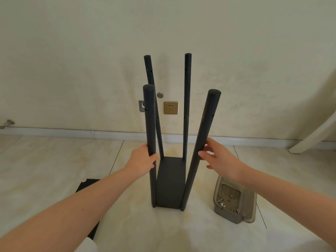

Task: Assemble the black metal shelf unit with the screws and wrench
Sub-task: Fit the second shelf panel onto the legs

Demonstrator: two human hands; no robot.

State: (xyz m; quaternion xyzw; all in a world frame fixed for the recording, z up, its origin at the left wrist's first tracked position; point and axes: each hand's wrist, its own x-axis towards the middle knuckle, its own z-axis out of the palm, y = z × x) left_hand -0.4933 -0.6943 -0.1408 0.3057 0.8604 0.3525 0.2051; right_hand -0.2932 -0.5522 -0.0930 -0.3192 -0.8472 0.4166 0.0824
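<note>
1. Floor, nearest: a flat black panel (87,186) lies on the tiled floor (54,160), partly under the left forearm. To the right, a grey plastic container (236,217) sits on the floor. It holds screws (237,210) and a small wrench (221,198).

2. Shelf unit (170,182): it stands upright on the floor between panel and container, with a black base plate and four black poles rising from its corners.

3. Left hand (143,160): its fingers (154,159) are curled round the near-left pole (150,115) about halfway up, gripping firmly.

4. Right hand (220,157): spread and relaxed, with the thumb and fingertips touching the near-right pole (205,133) and not wrapped round it. This pole leans outward to the right.

5. Far poles (187,106): the left one tilts left and the right one stands near vertical.

6. Wall (254,70): a brass-coloured socket (170,107), a metal bracket (141,106) and a round cap (160,95) are mounted above the baseboard (72,132).
</note>
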